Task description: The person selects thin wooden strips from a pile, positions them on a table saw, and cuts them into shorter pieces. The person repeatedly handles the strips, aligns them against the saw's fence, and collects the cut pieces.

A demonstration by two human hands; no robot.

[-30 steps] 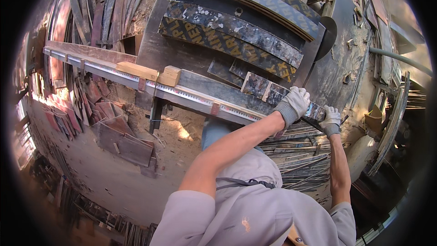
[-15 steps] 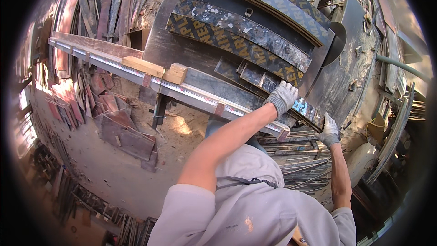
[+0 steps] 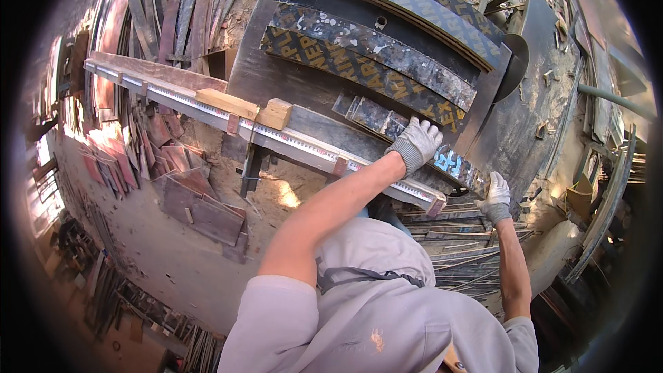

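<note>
A narrow dark plywood strip [image 3: 459,168] with blue marks and pale smears lies slantwise along the near edge of the metal table [image 3: 250,69]. My gloved left hand [image 3: 418,144] is closed over the strip's middle. At the strip's right end my gloved right hand [image 3: 495,199] holds on, with its thumb and fingers round that end. Beyond the left hand lie wider dark plywood boards [image 3: 376,77] with yellow print, one of them splashed with white paint. Left of the strip, a long measuring rail [image 3: 304,139] with a tape scale runs along the table's near side.
A wooden block [image 3: 274,114] and a light batten [image 3: 226,103] rest against the rail. A dark rounded plate [image 3: 512,68] stands at the table's right. Thin strips [image 3: 456,249] are piled below my hands. Scrap boards [image 3: 200,207] litter the sandy floor at left.
The strip has shifted a little to the left with my left hand and now lies flatter. My right hand stays at its right end. The whole view has shifted slightly.
</note>
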